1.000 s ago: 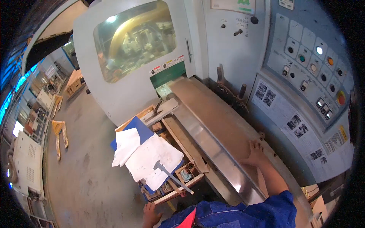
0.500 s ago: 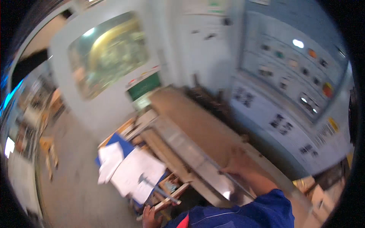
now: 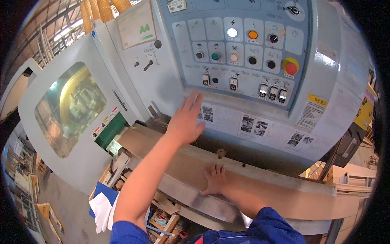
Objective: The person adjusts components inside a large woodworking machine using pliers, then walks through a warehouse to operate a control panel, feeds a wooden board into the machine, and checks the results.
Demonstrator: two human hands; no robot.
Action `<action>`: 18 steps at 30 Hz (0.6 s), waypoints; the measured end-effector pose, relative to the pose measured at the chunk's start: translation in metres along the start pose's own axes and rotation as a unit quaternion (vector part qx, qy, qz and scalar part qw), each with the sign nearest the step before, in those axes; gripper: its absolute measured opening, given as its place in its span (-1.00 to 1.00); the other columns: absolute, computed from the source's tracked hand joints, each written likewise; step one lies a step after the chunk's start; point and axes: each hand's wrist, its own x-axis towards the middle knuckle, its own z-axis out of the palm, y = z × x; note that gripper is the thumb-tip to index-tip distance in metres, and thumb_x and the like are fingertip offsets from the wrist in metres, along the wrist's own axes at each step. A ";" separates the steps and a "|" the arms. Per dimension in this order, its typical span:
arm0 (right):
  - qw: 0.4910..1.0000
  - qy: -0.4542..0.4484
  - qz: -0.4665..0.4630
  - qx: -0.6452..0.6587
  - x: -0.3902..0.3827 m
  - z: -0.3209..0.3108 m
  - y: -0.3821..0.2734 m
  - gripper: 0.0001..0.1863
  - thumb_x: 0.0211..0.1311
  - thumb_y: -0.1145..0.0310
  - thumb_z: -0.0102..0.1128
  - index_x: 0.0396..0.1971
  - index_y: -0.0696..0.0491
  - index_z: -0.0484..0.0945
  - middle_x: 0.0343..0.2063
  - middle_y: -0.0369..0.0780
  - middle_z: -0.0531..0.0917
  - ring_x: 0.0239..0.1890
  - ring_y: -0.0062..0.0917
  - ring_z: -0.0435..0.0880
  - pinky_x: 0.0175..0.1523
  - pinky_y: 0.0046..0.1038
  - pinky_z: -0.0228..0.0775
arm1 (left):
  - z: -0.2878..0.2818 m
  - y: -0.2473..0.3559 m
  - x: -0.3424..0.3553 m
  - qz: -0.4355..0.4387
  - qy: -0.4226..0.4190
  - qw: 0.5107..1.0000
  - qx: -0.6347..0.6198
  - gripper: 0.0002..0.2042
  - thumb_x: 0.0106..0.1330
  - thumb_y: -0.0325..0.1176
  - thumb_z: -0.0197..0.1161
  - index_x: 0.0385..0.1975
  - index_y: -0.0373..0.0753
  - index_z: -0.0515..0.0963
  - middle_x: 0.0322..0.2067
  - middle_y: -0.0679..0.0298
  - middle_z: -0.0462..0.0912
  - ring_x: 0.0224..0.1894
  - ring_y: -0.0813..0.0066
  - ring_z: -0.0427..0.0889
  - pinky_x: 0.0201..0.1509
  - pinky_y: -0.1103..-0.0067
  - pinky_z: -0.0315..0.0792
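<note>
My left hand (image 3: 187, 120) is raised in front of the machine, fingers stretched toward the lower edge of the control panel (image 3: 260, 53). It holds nothing, and no panel switch is visibly touched. Nearest its fingertips is a small rocker switch (image 3: 206, 79). My right hand (image 3: 215, 178) lies with fingers spread on the long brown bed (image 3: 183, 162) of the machine, its thumb by the metal front edge. Buttons on the panel include a lit white lamp (image 3: 232, 32), an orange lamp (image 3: 252, 35), a green button (image 3: 215, 56) and a red emergency stop button (image 3: 290, 68).
A windowed machine door (image 3: 71, 110) shows a yellow hose inside. Below the bed, white papers (image 3: 101, 209) and a blue folder (image 3: 95, 199) lie over a wooden crate (image 3: 164, 225). A metal fence (image 3: 280, 175) runs along the bed's far side. Wood pieces (image 3: 353, 179) stand at right.
My left hand has risen from beside the crate to the control panel. My right hand stays on the bed. The view has turned toward the panel.
</note>
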 end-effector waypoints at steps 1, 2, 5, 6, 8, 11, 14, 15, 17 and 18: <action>1.000 0.003 -0.010 0.008 0.002 0.003 -0.003 0.39 -0.43 -0.41 0.46 0.50 -0.14 0.01 0.45 0.17 -0.07 0.48 0.16 -0.16 0.45 0.29 -0.46 | -0.001 0.000 0.024 0.041 0.022 0.999 0.022 -0.17 0.19 -0.24 0.34 0.43 -0.28 0.05 0.46 -0.07 -0.03 0.45 -0.10 0.08 0.49 0.25 0.12; 1.000 0.008 -0.020 0.014 0.005 0.003 -0.005 0.40 -0.44 -0.41 0.47 0.50 -0.15 0.01 0.45 0.18 -0.07 0.48 0.15 -0.16 0.45 0.29 -0.46 | -0.003 0.000 0.046 0.084 0.045 0.994 0.046 -0.17 0.20 -0.22 0.33 0.43 -0.30 0.04 0.46 -0.08 -0.05 0.46 -0.07 0.07 0.49 0.26 0.11; 0.999 0.041 -0.034 0.005 0.007 0.004 -0.003 0.40 -0.43 -0.41 0.47 0.49 -0.13 0.01 0.45 0.17 -0.05 0.48 0.15 -0.14 0.44 0.30 -0.42 | 0.000 0.006 0.096 0.077 0.074 0.993 0.060 -0.14 0.21 -0.19 0.32 0.44 -0.34 0.00 0.47 -0.09 -0.09 0.48 -0.04 0.06 0.50 0.27 0.10; 0.999 0.014 -0.032 0.010 0.004 -0.008 -0.009 0.41 -0.42 -0.42 0.46 0.49 -0.11 -0.01 0.45 0.18 -0.07 0.48 0.16 -0.14 0.44 0.28 -0.38 | 0.001 0.006 0.102 0.066 0.069 0.994 0.058 -0.13 0.20 -0.19 0.32 0.44 -0.35 -0.01 0.47 -0.09 -0.09 0.48 -0.03 0.05 0.50 0.27 0.10; 0.998 -0.040 -0.039 0.016 -0.005 -0.032 -0.017 0.42 -0.39 -0.43 0.43 0.50 -0.07 -0.06 0.45 0.20 -0.11 0.48 0.17 -0.14 0.45 0.25 -0.31 | -0.002 0.008 0.109 0.036 0.063 0.995 0.062 -0.11 0.19 -0.18 0.33 0.44 -0.38 -0.03 0.48 -0.10 -0.09 0.48 -0.02 0.05 0.50 0.27 0.10; 0.997 -0.050 -0.044 0.036 0.002 -0.020 -0.006 0.45 -0.41 -0.45 0.43 0.51 -0.06 -0.08 0.46 0.20 -0.15 0.48 0.16 -0.15 0.46 0.22 -0.32 | 0.013 0.008 0.121 0.070 0.086 0.992 0.061 -0.13 0.16 -0.23 0.30 0.42 -0.40 0.01 0.48 -0.09 -0.10 0.46 -0.01 0.11 0.45 0.24 0.18; 0.998 -0.055 -0.015 0.035 -0.004 -0.036 -0.010 0.49 -0.45 -0.44 0.45 0.51 -0.05 -0.12 0.46 0.21 -0.13 0.49 0.15 -0.17 0.47 0.19 -0.37 | 0.015 0.022 0.133 0.035 0.052 0.997 0.049 -0.16 0.11 -0.25 0.32 0.40 -0.37 0.09 0.48 -0.03 -0.07 0.43 0.03 0.18 0.40 0.25 0.24; 0.999 -0.044 -0.006 0.020 -0.004 -0.028 -0.011 0.50 -0.45 -0.45 0.46 0.51 -0.06 -0.14 0.45 0.21 -0.12 0.50 0.14 -0.18 0.47 0.21 -0.37 | 0.012 0.020 0.132 0.038 0.047 0.997 0.052 -0.18 0.11 -0.24 0.32 0.39 -0.36 0.13 0.48 -0.03 -0.06 0.43 0.04 0.18 0.40 0.25 0.24; 0.999 -0.034 -0.006 0.006 -0.001 -0.018 -0.015 0.51 -0.46 -0.45 0.46 0.51 -0.07 -0.15 0.45 0.22 -0.12 0.51 0.12 -0.18 0.46 0.22 -0.37 | 0.004 0.015 0.130 0.047 0.039 0.997 0.056 -0.22 0.12 -0.22 0.32 0.37 -0.34 0.19 0.48 -0.02 -0.03 0.43 0.06 0.18 0.39 0.26 0.25; 0.999 -0.035 -0.015 0.007 0.001 -0.015 -0.017 0.51 -0.46 -0.46 0.45 0.51 -0.08 -0.15 0.45 0.22 -0.13 0.51 0.12 -0.18 0.47 0.22 -0.38 | 0.001 0.014 0.129 0.032 0.030 0.998 0.051 -0.23 0.11 -0.22 0.32 0.35 -0.34 0.22 0.48 -0.01 -0.02 0.43 0.06 0.18 0.39 0.27 0.26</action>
